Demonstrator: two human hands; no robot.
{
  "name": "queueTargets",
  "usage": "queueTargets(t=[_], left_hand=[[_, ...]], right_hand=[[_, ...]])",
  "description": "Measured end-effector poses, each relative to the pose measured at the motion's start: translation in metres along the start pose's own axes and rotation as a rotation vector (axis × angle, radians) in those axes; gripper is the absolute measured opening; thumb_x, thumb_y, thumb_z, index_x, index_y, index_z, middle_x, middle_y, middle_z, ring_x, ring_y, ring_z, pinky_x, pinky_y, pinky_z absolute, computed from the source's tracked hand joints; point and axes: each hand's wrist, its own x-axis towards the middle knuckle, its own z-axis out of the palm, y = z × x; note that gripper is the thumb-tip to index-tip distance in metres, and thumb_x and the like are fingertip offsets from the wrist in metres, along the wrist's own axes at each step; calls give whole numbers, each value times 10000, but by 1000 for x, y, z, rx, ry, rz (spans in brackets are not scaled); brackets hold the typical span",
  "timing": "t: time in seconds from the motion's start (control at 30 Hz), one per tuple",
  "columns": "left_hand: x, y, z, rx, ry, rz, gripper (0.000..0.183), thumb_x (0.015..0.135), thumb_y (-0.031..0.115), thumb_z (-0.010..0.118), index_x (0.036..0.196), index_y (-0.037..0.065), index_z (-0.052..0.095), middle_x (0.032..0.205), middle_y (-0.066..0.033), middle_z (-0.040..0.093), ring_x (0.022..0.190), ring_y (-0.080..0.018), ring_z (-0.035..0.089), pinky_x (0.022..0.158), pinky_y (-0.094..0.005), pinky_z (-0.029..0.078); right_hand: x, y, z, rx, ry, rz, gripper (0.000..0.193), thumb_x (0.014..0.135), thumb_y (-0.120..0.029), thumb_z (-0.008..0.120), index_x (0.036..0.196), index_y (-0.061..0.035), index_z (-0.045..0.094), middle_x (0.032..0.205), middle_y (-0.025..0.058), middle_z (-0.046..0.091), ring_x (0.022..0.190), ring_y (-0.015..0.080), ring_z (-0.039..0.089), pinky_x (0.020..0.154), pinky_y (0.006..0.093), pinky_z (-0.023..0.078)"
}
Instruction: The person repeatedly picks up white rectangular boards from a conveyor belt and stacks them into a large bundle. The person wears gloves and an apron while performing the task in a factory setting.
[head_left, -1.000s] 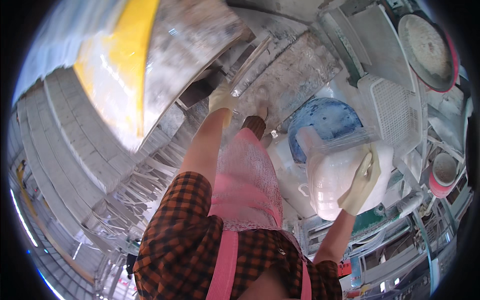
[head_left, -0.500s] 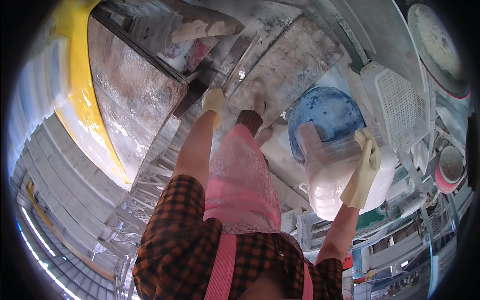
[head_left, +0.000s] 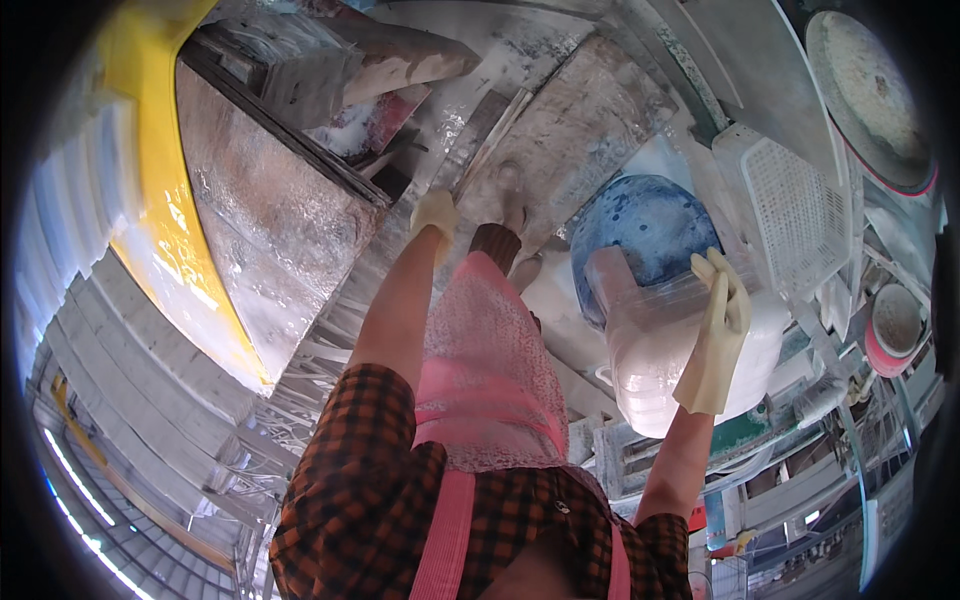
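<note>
My left hand [head_left: 433, 213], in a cream rubber glove, hangs near the edge of a wet wooden board [head_left: 270, 180]. Its fingers point away from me and are mostly hidden behind the back of the hand. My right hand [head_left: 722, 305], gloved the same way, is over a whitish translucent plastic jug [head_left: 650, 375]. Its fingers are loosely extended and slightly bent, with nothing visible in them; whether it touches the jug I cannot tell. Just beyond the jug is a round blue basin or lid [head_left: 650, 225] with dark spots.
A yellow-edged surface [head_left: 190, 260] curves along the left. To the right stand a white perforated basket [head_left: 800, 210], a round tub [head_left: 870, 100] of pale material and a small red-sided bucket [head_left: 893, 330]. My foot [head_left: 512, 215] is on the wet, dusty floor ahead of my pink apron [head_left: 490, 370].
The view has shifted slightly. My right hand has moved a little left and its fingers are slightly more bent. My left hand stays near the board.
</note>
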Motion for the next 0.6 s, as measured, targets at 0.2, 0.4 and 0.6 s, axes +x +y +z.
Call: queueTargets(t=[0.2, 0.4, 0.6], left_hand=[[-29, 9, -7, -203, 3, -43, 626, 784, 394, 771, 1246, -11, 651, 1181, -291, 689, 1149, -423, 660, 987, -491, 528], [-97, 12, -30, 62, 522, 147, 547, 918, 428, 651, 1296, 33, 631, 1342, -278, 606, 1310, -398, 540, 1110, -430, 418], [-160, 42, -88, -588, 289, 292, 331, 956, 331, 593, 1070, 56, 737, 1031, -192, 723, 982, -327, 691, 836, -468, 521]], right_hand=[[4, -7, -3, -1, -38, -3, 403, 1097, -225, 466, 1297, 81, 635, 1153, 197, 738, 1138, 243, 672, 1041, 352, 472], [3, -23, -34, 64, -7, -98, 365, 1066, -185, 545, 1305, 78, 625, 1152, 146, 752, 1085, 180, 664, 1016, 302, 467], [12, -20, -57, 80, 22, -215, 353, 1049, -264, 584, 1136, 52, 715, 991, 118, 775, 974, 173, 692, 892, 280, 502]])
